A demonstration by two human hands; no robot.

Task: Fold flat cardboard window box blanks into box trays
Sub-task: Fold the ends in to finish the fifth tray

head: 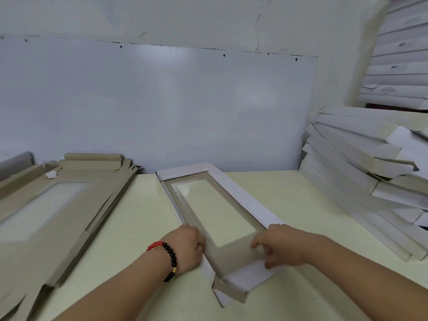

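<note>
1. Stack of flat blanks (53, 212), worktop (143, 228) left: untouched.
2. Left hand (186, 245): we grip the window box blank (217, 218) at its near-left wall.
3. Right hand (281, 245): we pinch the near-right corner; we should press both corners square before tucking the end flap (243, 278).
4. Folded trays (361, 172): piled right.

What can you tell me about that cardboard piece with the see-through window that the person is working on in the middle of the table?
The window box blank is a long grey-brown cardboard frame around a clear film window, white on its outer faces. It lies on the pale yellow table, running away towards the wall. Its far end and long sides are folded up; the near end flap is still partly down. The left hand grips the near left edge, and the right hand grips the near right corner.
</note>
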